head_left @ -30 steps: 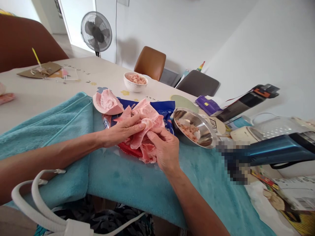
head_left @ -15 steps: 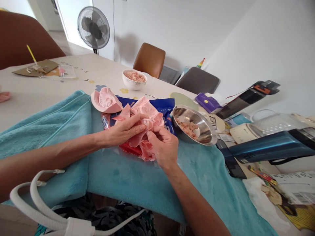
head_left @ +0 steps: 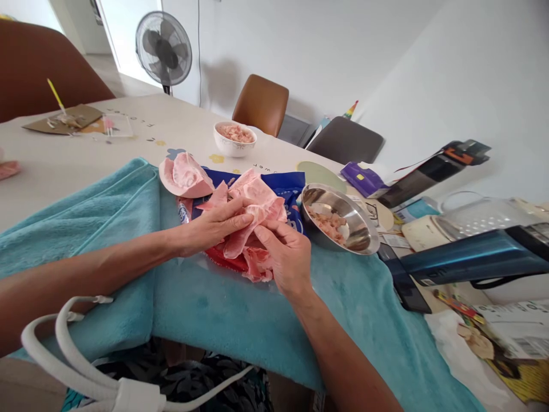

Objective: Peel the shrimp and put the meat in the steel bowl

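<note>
My left hand (head_left: 225, 224) grips a pink pomelo segment (head_left: 240, 239) from the left, thumb on top and fingers stretched behind it. My right hand (head_left: 286, 252) pinches the right edge of the same segment between thumb and bent fingers. Both hands are close together over a heap of torn pink pomelo peel and membrane (head_left: 257, 189). That heap lies on a blue and red plastic bag (head_left: 283, 182). Beside it on the left sits a thick, cup-shaped piece of pink rind (head_left: 186, 176). To the right, a steel bowl (head_left: 362, 229) holds loose pulp (head_left: 328, 224).
A teal towel (head_left: 223, 315) covers the near table edge. Farther back stands a white bowl (head_left: 235, 147) full of pulp. On the right are a phone (head_left: 403, 280), a blue bottle (head_left: 472, 254), a dark bottle (head_left: 424, 174) and a purple pack (head_left: 363, 179). White cables (head_left: 71, 366) hang at lower left.
The segment between my hands has turned slightly, and more of its pink face shows. The pale bit seen by my left thumb earlier is out of sight. My hands stay nearly in place.
</note>
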The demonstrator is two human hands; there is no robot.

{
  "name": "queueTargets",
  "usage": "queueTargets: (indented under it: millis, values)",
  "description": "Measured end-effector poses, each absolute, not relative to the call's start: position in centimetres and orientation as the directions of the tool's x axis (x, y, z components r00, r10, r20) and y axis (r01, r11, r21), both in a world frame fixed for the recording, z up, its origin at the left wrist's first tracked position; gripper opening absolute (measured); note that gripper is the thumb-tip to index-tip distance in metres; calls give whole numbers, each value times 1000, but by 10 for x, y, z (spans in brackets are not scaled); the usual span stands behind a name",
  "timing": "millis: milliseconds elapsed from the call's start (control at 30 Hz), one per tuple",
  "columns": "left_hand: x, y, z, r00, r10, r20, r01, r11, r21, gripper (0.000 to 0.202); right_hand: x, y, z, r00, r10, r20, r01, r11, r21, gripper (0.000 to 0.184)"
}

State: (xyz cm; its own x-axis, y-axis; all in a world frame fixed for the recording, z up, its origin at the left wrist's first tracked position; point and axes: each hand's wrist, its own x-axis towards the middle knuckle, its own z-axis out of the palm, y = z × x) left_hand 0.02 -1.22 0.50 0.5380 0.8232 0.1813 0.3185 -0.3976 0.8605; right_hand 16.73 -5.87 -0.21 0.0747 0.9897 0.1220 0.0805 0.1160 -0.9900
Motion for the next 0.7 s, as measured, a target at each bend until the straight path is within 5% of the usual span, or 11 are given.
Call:
queueTargets:
  millis: [367, 533, 633, 700]
  values:
    - [9, -19, 1, 573, 771, 279, 176, -448, 876, 26, 164, -56, -4, 118, 962, 246, 306, 201, -931, 14]
    - [7, -18, 1, 609, 791, 52, -40, -35, 999, 26, 162, -57, -1, 105, 971, 213, 234, 184, -955, 12]
    - [8, -15, 0, 663, 745, -76, -227, 297, 928, 20, 161, -58, 3, 65, 990, 126, 100, 119, -988, 11]
    - [9, -15, 0, 650, 750, -123, -260, 371, 892, 17, 161, -59, 5, 37, 996, 79, 13, 79, -997, 10]
